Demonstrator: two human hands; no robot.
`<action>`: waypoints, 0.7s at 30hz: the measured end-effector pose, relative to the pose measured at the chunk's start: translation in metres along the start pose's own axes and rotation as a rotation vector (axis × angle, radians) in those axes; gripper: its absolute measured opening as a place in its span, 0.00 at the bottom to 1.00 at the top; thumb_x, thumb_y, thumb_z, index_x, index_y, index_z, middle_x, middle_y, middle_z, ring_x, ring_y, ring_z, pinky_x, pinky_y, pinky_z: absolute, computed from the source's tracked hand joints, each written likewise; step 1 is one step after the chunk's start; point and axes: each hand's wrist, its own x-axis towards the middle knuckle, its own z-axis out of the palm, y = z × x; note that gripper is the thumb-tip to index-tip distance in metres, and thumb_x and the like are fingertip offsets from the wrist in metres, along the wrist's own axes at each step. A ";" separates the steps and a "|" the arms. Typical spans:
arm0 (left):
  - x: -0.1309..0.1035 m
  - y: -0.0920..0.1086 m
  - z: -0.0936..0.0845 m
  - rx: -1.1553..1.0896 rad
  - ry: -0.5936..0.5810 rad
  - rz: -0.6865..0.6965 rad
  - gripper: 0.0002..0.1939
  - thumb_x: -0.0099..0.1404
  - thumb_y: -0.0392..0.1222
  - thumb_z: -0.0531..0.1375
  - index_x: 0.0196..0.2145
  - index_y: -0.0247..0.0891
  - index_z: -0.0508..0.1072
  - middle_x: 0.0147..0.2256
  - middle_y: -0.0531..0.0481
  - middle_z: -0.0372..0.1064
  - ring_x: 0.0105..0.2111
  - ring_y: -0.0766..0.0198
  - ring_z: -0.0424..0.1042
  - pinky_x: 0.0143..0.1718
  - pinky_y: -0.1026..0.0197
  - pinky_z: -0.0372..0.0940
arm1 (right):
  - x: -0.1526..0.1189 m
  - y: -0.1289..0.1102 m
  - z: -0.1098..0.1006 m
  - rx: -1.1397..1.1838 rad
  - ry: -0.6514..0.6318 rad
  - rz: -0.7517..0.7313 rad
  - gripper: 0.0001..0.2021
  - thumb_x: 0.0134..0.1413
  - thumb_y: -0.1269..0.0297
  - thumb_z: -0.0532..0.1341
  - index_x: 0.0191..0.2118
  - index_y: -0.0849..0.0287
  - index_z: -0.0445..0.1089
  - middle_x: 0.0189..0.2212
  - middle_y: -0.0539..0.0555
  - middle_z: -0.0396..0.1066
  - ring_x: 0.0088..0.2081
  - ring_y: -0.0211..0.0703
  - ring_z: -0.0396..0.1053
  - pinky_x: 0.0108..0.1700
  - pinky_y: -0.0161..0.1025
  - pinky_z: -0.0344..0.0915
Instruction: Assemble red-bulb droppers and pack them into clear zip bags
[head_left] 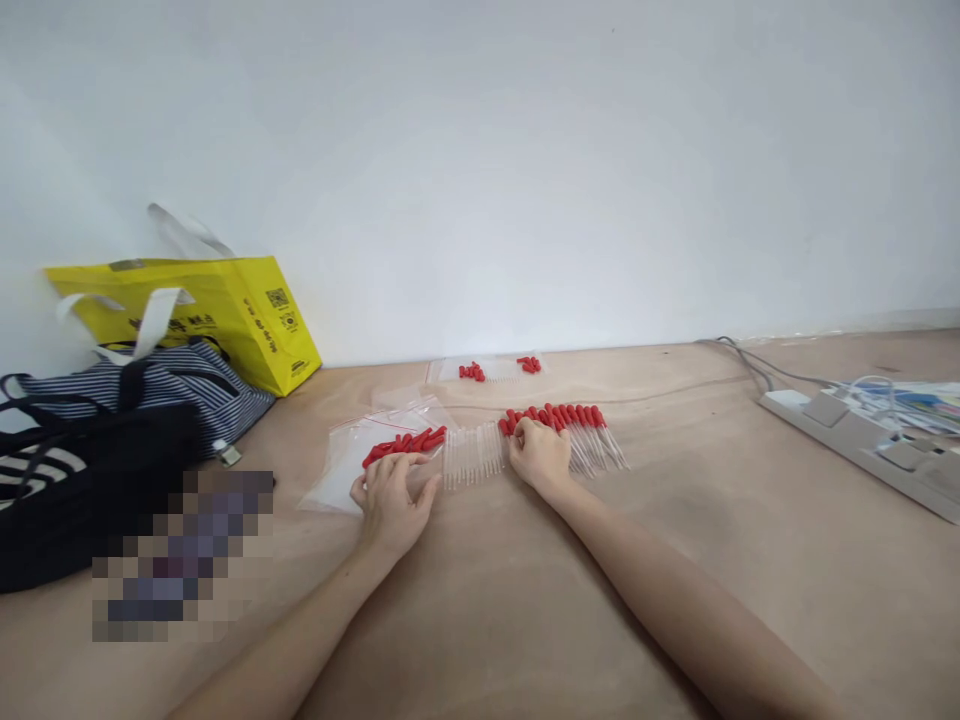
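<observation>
At the far left of the frame, a black bag (97, 510) is set on the surface (525, 620), backed by a striped bag (214, 385) and, higher up, by a yellow bag (259, 325) that is leaned over. A small plug (226, 454) is seen beside them, above a pixelated item (187, 555) that cannot be made out.

Left of centre, a clear bag (334, 470) is laid flat with loose red caps (405, 443) heaped on it. The left hand (395, 500) is rested at the lower edge of that heap, its fingers loosely bent and its thumb pointed toward the centre; whether a cap is gripped cannot be told.

Between the two hands, a row of clear tubes (472, 457) is laid out side by side, the long axes run nearly up and down the frame. The row is bounded closely by the left thumb at one end and the right fingers at the other, so neither hand can be called clearly nearer.

In the upper middle, a second bag (501, 380) with two small red clusters is placed near the wall. Right of centre, the right hand (541, 452) is curled over the left end of the capped tubes (596, 440); its fingertips are partly hidden, so its grip cannot be told. These tubes are slanted, red ends upper left, thin ends lower right. At the far right, a power strip (855, 450) is seen.
</observation>
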 end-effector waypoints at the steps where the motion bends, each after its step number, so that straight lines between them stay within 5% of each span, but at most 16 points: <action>1: 0.003 -0.002 0.000 0.032 0.005 0.024 0.08 0.54 0.42 0.57 0.34 0.42 0.69 0.37 0.46 0.66 0.41 0.52 0.62 0.42 0.48 0.49 | 0.000 0.000 0.000 0.004 0.008 -0.018 0.10 0.52 0.64 0.50 0.34 0.59 0.67 0.34 0.54 0.71 0.36 0.43 0.66 0.38 0.40 0.46; 11: 0.051 -0.007 0.017 0.273 -0.027 0.250 0.08 0.57 0.40 0.54 0.29 0.42 0.74 0.39 0.44 0.65 0.43 0.52 0.59 0.46 0.44 0.44 | 0.001 -0.018 -0.006 -0.077 -0.096 -0.040 0.12 0.50 0.64 0.51 0.33 0.62 0.70 0.36 0.60 0.69 0.37 0.47 0.66 0.42 0.45 0.47; 21: 0.051 -0.002 0.027 0.312 -0.050 0.237 0.09 0.58 0.37 0.52 0.26 0.36 0.72 0.34 0.41 0.65 0.39 0.51 0.59 0.37 0.51 0.51 | 0.010 -0.032 -0.001 -0.071 -0.171 0.016 0.12 0.46 0.65 0.53 0.35 0.63 0.70 0.37 0.63 0.69 0.35 0.48 0.68 0.40 0.46 0.50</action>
